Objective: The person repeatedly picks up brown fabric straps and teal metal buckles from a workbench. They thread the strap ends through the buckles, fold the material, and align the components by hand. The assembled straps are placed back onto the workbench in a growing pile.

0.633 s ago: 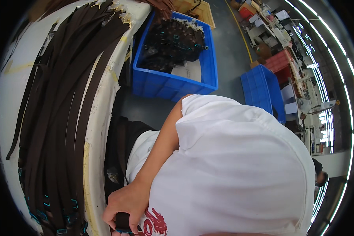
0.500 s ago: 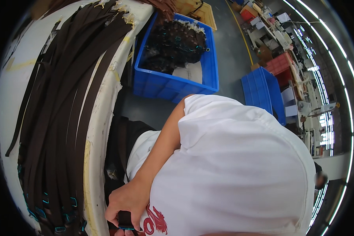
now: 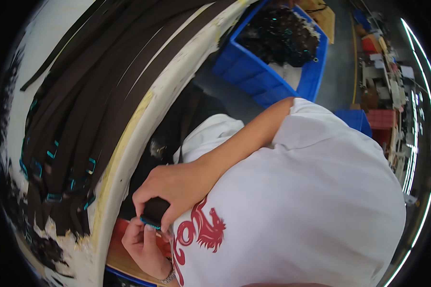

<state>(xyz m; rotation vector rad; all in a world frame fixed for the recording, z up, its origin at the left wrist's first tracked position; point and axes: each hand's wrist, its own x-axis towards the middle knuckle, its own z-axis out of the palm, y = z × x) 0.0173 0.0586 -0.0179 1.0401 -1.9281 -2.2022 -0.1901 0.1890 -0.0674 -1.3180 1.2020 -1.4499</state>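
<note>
Pinching together at the person's chest, both hands now show, where a moment earlier only one sat at the very bottom edge of the view with the dark piece half cut off. The right hand point(image 3: 177, 186) is curled almost closed around a short dark strap piece point(image 3: 154, 208), thumb and fingers wrapped over it. The left hand point(image 3: 142, 243), which was out of sight before, comes up from below with its fingertips closed on the teal clip point(image 3: 150, 221) at the strap piece's lower end. A metal wristband point(image 3: 166, 277) shows on that wrist.

So the strap piece is held between the two hands, clear of the worktop point(image 3: 129, 143), and the work looks to be at the clip end, judging by where the fingers sit.

The whole view has also shifted. The hands sit higher and nearer the middle than before. The blue crate point(image 3: 254, 79) of dark pieces, well beyond the right forearm, has slid toward the top. The row of long brown straps point(image 3: 96, 110) lying on the worktop to the left of the hands fills more of the frame, their teal clips toward the hands' side. An orange surface point(image 3: 124, 229) lies just under the left hand.
</note>
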